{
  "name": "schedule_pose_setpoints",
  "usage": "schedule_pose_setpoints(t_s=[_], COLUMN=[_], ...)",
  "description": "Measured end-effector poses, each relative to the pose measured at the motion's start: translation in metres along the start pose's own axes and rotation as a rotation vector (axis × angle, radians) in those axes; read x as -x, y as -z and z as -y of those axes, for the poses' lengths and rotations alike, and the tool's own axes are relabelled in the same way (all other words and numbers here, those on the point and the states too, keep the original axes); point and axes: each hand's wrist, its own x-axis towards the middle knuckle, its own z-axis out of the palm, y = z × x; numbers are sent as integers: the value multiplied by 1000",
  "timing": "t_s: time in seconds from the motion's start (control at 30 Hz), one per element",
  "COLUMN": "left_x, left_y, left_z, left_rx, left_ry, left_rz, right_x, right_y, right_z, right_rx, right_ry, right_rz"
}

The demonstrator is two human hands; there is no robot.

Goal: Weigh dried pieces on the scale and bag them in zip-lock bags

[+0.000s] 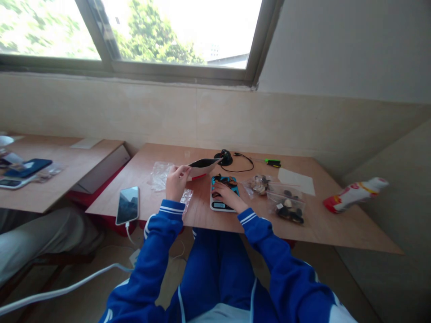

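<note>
My left hand (178, 181) is closed on the near edge of a pale pouch (204, 169) with a dark inside and a red patch; its mouth gapes upward. To its right a small kitchen scale (220, 206) with a white body, a blue top and a lit display lies on the table. Dark, dried-looking pieces (229, 181) are heaped on the scale. Over the scale's left part, the fingers of my right hand (226, 194) are bent down around a dark piece, which they partly hide.
Clear plastic wrapping (160, 176) and a charging phone (128, 205) lie left. Behind are a black cabled device (225, 157) and a green-handled screwdriver (272, 162). Bags of dried pieces (260, 184) and dark and pale pieces (288, 210), paper (298, 180) and a bottle (355, 195) lie right.
</note>
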Motion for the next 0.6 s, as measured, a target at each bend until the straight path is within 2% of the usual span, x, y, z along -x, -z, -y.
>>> schedule_pose_setpoints(t_s=[0.1,0.23,0.4,0.53,0.6], left_x=[-2,-14,-53,-86,-95], left_y=[0,1,-2,-6,-9], left_z=[-1,-2,2,12,16], left_rx=[-3,-53,-141,-165,-158], left_ry=[4,27,64,145,194], left_rz=[1,-6,-63,-129,-177], right_x=[16,61,152,229,258], right_y=[4,7,-9,-34,-43], right_z=[5,19,30,27,24], right_rx=[77,19,0,56,97], right_ry=[21,-44,-264,-418,-452], right_rz=[-72,-286,-504,-572,-584])
